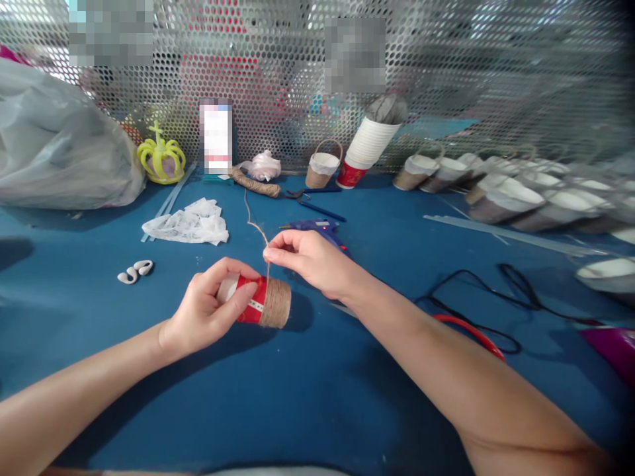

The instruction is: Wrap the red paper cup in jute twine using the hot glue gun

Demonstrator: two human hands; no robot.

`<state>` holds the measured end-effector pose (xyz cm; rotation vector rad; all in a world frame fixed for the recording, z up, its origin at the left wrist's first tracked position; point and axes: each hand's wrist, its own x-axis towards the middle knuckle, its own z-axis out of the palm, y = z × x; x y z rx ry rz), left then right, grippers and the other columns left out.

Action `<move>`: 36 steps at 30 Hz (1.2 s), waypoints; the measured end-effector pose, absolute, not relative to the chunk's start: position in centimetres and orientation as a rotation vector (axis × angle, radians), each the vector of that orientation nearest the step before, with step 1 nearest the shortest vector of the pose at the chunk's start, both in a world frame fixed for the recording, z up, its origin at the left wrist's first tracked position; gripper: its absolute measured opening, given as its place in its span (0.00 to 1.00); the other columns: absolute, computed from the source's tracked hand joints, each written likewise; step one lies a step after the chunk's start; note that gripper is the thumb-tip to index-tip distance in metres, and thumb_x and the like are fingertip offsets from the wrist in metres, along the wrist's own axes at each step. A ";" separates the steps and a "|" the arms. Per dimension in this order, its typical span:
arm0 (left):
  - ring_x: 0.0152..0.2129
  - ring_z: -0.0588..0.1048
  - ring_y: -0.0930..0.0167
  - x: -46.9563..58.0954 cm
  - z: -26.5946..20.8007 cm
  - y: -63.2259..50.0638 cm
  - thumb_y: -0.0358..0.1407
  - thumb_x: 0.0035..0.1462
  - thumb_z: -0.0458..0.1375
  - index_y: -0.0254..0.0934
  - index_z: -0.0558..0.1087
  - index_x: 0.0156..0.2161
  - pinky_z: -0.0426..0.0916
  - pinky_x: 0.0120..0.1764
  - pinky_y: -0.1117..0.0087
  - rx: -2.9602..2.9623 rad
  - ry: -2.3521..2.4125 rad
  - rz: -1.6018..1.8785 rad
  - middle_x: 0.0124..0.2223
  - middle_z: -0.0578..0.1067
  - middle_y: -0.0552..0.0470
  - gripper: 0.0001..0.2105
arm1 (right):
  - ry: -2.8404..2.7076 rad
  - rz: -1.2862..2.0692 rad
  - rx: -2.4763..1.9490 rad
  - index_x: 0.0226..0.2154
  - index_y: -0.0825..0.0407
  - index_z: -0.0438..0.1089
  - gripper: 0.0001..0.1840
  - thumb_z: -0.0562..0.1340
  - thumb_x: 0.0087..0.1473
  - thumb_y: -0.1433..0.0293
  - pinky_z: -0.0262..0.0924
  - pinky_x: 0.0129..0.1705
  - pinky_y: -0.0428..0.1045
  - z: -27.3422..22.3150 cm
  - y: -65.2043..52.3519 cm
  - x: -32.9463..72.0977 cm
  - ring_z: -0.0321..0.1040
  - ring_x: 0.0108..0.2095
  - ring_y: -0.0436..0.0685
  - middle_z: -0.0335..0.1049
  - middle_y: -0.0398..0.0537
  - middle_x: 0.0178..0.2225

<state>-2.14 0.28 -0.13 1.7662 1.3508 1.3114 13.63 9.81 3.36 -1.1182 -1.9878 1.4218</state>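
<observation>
My left hand (213,301) is wrapped round a red paper cup (251,301) that lies on its side above the blue table. Brown twine (276,305) winds in tight rows round the cup's right end. Above it, my right hand (302,258) pinches the loose strand of twine between thumb and fingers. The strand runs back toward a bundle of twine (255,183) near the mesh panel. Just behind my right hand lies a blue glue gun (317,228), partly covered by it.
Pliers (315,203), white lace (191,223) and small white pieces (135,272) lie around. A phone (217,139), a yellow crown-shaped item (161,158) and stacked cups (367,145) stand behind. Several twine-covered cups (501,201) fill the right; a black cable (476,277) lies nearer.
</observation>
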 end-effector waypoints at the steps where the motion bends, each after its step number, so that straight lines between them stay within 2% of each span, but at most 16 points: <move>1: 0.18 0.66 0.79 -2.2 -0.2 0.2 0.32 0.55 0.55 0.34 0.69 0.36 0.62 0.21 0.80 1.784 1.347 1.321 0.27 0.73 0.54 0.04 | -1.990 1.430 -1.120 0.25 0.54 0.68 0.09 0.63 0.44 0.64 0.55 0.32 0.47 3.4 9.8 13.6 0.62 0.27 0.50 0.68 0.43 0.25; 8: 0.21 0.70 0.78 -2.3 -0.3 0.1 0.29 0.55 0.55 0.35 0.69 0.37 0.64 0.25 0.79 1.908 1.281 1.368 0.31 0.75 0.53 0.04 | -2.025 1.461 -1.088 0.25 0.54 0.67 0.08 0.61 0.46 0.66 0.56 0.30 0.47 3.0 9.8 13.7 0.61 0.26 0.50 0.66 0.43 0.24; 18: 0.17 0.67 0.79 -2.4 -0.1 0.0 0.28 0.54 0.55 0.35 0.69 0.36 0.62 0.22 0.79 2.012 1.284 1.402 0.24 0.72 0.56 0.04 | -2.080 1.491 -1.115 0.25 0.54 0.67 0.07 0.60 0.47 0.66 0.54 0.28 0.46 2.7 9.6 13.5 0.57 0.23 0.48 0.64 0.41 0.23; 25: 0.15 0.64 0.80 -2.3 -0.2 0.2 0.27 0.54 0.55 0.35 0.69 0.35 0.61 0.19 0.80 2.078 1.251 1.433 0.22 0.71 0.57 0.03 | -2.091 1.548 -1.146 0.25 0.55 0.67 0.06 0.60 0.47 0.69 0.54 0.29 0.46 2.8 9.6 13.3 0.59 0.25 0.48 0.65 0.42 0.24; 36: 0.16 0.64 0.81 -2.3 -0.2 0.0 0.25 0.53 0.55 0.35 0.69 0.36 0.62 0.22 0.81 2.051 1.204 1.442 0.22 0.69 0.59 0.05 | -2.142 1.547 -1.142 0.26 0.56 0.68 0.06 0.60 0.49 0.70 0.57 0.30 0.46 2.9 9.5 13.2 0.63 0.26 0.49 0.69 0.44 0.26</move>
